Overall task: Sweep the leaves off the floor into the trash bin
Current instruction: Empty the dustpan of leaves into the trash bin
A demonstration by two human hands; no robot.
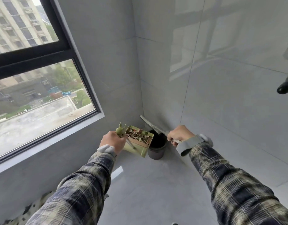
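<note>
My left hand grips the green handle of a pale green dustpan, lifted off the floor beside the trash bin. Dry brown leaves lie heaped in the pan behind its comb teeth. The dark grey trash bin stands in the room's corner, its black opening just right of the pan. My right hand grips the pale broom handle, which slants up and left across the bin toward the corner. The broom's head is hidden.
Grey tiled walls meet in the corner behind the bin. A large black-framed window fills the left wall. Glossy grey floor tiles stretch toward me. A spotted black-and-white object lies at bottom left. A dark fixture hangs at right.
</note>
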